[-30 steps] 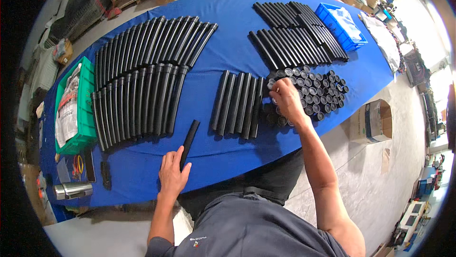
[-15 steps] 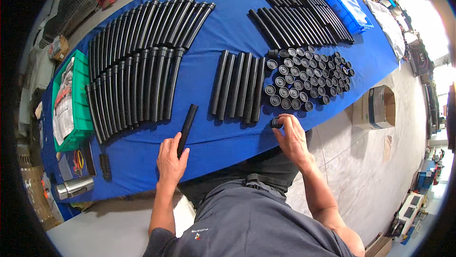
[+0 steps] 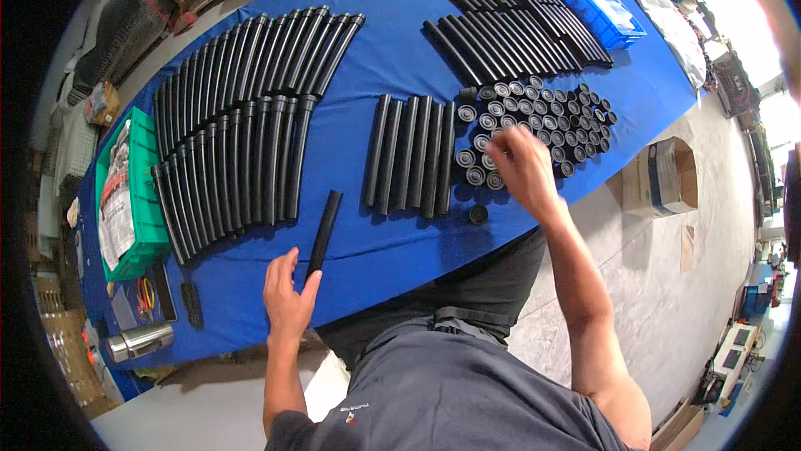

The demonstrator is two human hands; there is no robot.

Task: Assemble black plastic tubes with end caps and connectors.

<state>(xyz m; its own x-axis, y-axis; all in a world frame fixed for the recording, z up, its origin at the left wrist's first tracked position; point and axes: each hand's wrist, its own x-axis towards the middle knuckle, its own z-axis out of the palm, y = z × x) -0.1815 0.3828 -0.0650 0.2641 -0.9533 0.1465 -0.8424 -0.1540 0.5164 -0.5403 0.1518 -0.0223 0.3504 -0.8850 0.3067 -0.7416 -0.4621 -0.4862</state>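
While your right hand point(image 3: 519, 169) hovers loosely open over the black round end caps point(image 3: 534, 121), one cap point(image 3: 477, 215) sits astray.
Your left hand point(image 3: 288, 301), fingers spread, touches the single black plastic tube point(image 3: 324, 224) near the blue table point(image 3: 392, 50) edge; a nudge could roll it off.

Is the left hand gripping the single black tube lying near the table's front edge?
No, the left hand lies open on the blue table, fingers beside the single black tube.

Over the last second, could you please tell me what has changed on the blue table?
The right hand pulled back toward the table edge, left one small black round cap alone there, then returned to the cluster of black caps. The left hand stayed at the single black tube.
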